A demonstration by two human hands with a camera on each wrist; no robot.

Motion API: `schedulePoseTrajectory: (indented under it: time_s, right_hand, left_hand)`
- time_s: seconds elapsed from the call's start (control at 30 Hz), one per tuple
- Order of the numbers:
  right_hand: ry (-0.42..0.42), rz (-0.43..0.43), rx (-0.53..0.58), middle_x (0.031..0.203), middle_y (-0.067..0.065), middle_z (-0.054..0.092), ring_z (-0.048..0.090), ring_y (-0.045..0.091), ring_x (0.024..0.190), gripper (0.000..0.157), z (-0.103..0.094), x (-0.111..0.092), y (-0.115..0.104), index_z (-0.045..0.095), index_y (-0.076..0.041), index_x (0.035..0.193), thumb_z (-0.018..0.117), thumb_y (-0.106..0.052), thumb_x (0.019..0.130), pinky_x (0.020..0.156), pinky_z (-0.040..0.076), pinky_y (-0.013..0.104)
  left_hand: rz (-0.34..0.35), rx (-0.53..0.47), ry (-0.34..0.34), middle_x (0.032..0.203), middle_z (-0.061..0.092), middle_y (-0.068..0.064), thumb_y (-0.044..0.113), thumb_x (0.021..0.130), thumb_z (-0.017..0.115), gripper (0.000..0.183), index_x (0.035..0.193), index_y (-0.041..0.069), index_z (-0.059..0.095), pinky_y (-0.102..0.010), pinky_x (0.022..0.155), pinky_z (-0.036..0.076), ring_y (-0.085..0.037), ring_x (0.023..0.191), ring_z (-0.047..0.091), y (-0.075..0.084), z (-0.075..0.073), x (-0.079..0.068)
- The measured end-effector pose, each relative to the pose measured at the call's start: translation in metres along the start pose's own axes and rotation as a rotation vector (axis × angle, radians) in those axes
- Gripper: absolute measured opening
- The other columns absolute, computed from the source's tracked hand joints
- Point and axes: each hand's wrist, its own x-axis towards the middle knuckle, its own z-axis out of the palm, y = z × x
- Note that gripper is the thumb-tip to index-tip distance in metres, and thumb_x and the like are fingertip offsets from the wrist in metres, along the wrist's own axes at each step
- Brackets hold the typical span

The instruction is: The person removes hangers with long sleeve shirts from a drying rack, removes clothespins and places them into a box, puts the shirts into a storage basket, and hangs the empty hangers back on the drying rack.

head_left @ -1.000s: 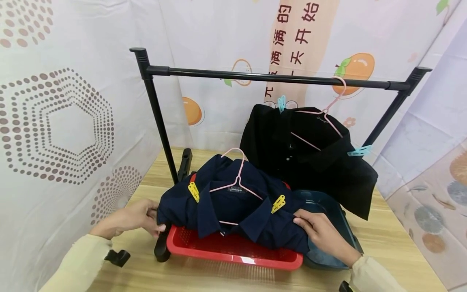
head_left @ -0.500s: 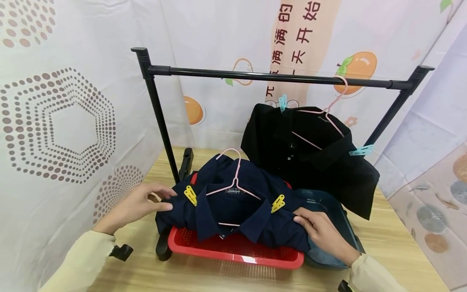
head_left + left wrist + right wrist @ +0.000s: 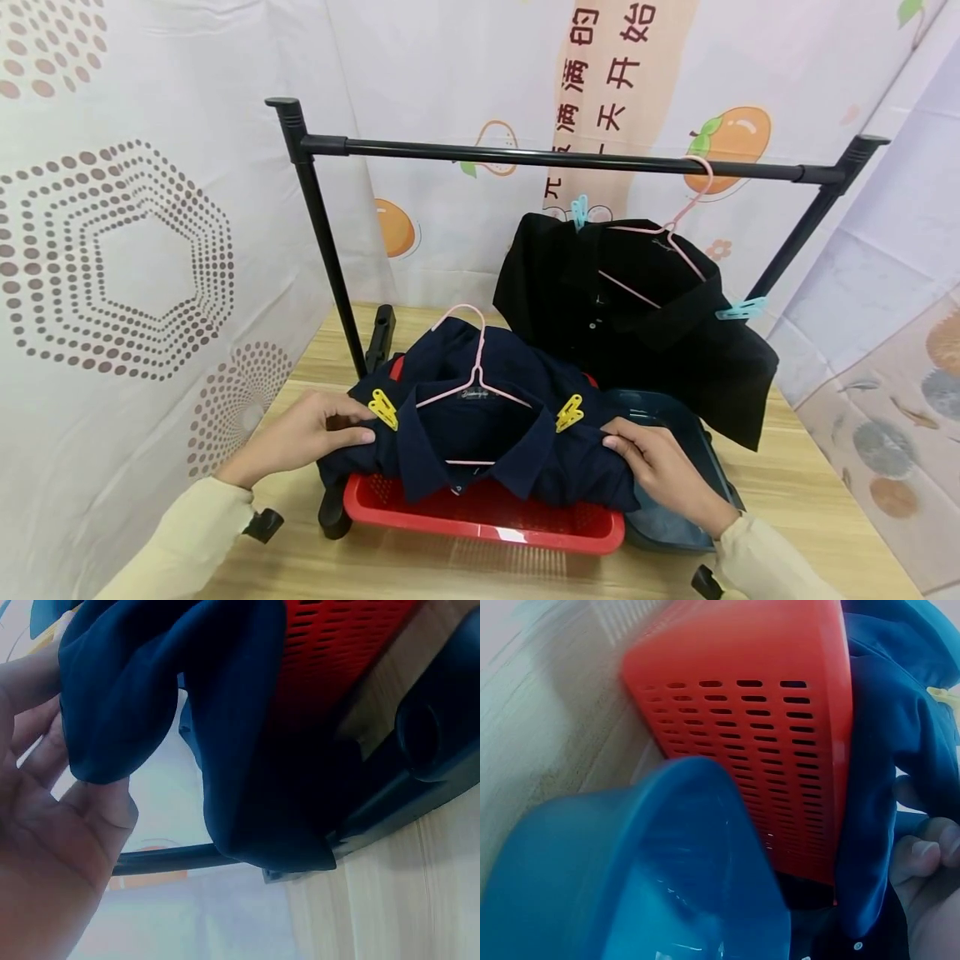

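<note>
A navy collared shirt (image 3: 465, 425) lies over the red basket (image 3: 420, 521) in the head view, with a pink hanger (image 3: 478, 360) inside its neck. Two yellow clothespins, a left one (image 3: 384, 409) and a right one (image 3: 570, 413), sit on its shoulders. My left hand (image 3: 309, 432) pinches the left shoulder beside its clothespin; the left wrist view shows thumb and fingers on either side of the hanging cloth (image 3: 120, 690). On the other side my right hand (image 3: 663, 471) pinches the right sleeve, whose cloth (image 3: 877, 787) hangs beside the basket in the right wrist view.
A black rack (image 3: 510, 156) stands behind. From its bar a black shirt (image 3: 543, 275) hangs on another pink hanger (image 3: 701, 193), with light-blue clothespins (image 3: 742, 309). A dark blue basin (image 3: 667, 527) sits right of the basket. The rack's left foot (image 3: 334, 512) is beside the basket.
My left hand has moved from the sleeve's outer edge up and right to the shoulder, taking hold there. The hanger and left clothespin have shifted slightly left. The right hand stays on the sleeve.
</note>
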Motion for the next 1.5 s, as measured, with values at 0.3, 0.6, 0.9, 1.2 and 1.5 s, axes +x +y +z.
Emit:
schedulePoseTrajectory:
  time_s: [0.3, 0.6, 0.9, 1.2, 1.5]
  right_hand:
    - [-0.017, -0.011, 0.015, 0.094, -0.016, 0.064, 0.059, 0.002, 0.079, 0.022, 0.001, 0.004, -0.001, 0.062, -0.031, 0.101, 0.056, -0.01, 0.096, 0.072, 0.046, 0.016]
    - [-0.024, -0.012, 0.007, 0.094, -0.016, 0.065, 0.06, 0.002, 0.079, 0.023, -0.001, 0.005, -0.001, 0.062, -0.031, 0.101, 0.056, -0.01, 0.096, 0.073, 0.046, 0.015]
    - [-0.036, 0.042, 0.01, 0.092, -0.016, 0.063, 0.052, 0.002, 0.067, 0.017, -0.012, 0.012, -0.01, 0.064, -0.031, 0.108, 0.061, -0.022, 0.094, 0.06, 0.044, 0.019]
    - [-0.013, 0.056, -0.009, 0.087, -0.018, 0.057, 0.041, 0.003, 0.055, 0.031, -0.009, 0.037, -0.031, 0.061, -0.026, 0.118, 0.067, -0.035, 0.089, 0.049, 0.035, 0.02]
    - [0.02, 0.058, 0.01, 0.085, -0.018, 0.056, 0.041, 0.004, 0.054, 0.026, -0.002, 0.045, -0.043, 0.063, -0.028, 0.113, 0.067, -0.036, 0.089, 0.047, 0.034, 0.02]
  left_hand:
    - [0.026, 0.07, -0.015, 0.073, 0.054, 0.014, 0.024, 0.083, 0.075, 0.009, 0.079, 0.027, 0.067, -0.022, 0.058, 0.041, -0.005, 0.066, 0.047, 0.002, 0.003, -0.001]
    - [0.081, 0.034, -0.025, 0.063, 0.037, 0.01, 0.024, 0.084, 0.074, 0.016, 0.073, 0.029, 0.064, -0.022, 0.057, 0.034, -0.009, 0.062, 0.04, 0.0, 0.005, 0.0]
    - [0.078, -0.008, 0.01, 0.06, 0.029, 0.007, 0.016, 0.08, 0.077, 0.026, 0.063, 0.029, 0.063, -0.018, 0.053, 0.029, -0.001, 0.056, 0.032, 0.001, 0.007, 0.0]
    - [0.084, -0.041, 0.029, 0.062, 0.037, 0.015, 0.016, 0.08, 0.077, 0.02, 0.068, 0.03, 0.068, -0.02, 0.052, 0.034, -0.002, 0.056, 0.038, 0.001, 0.007, -0.005]
    - [0.086, -0.045, 0.042, 0.058, 0.034, 0.002, 0.012, 0.078, 0.078, 0.024, 0.064, 0.027, 0.064, -0.019, 0.051, 0.031, -0.002, 0.056, 0.035, -0.001, 0.01, -0.008]
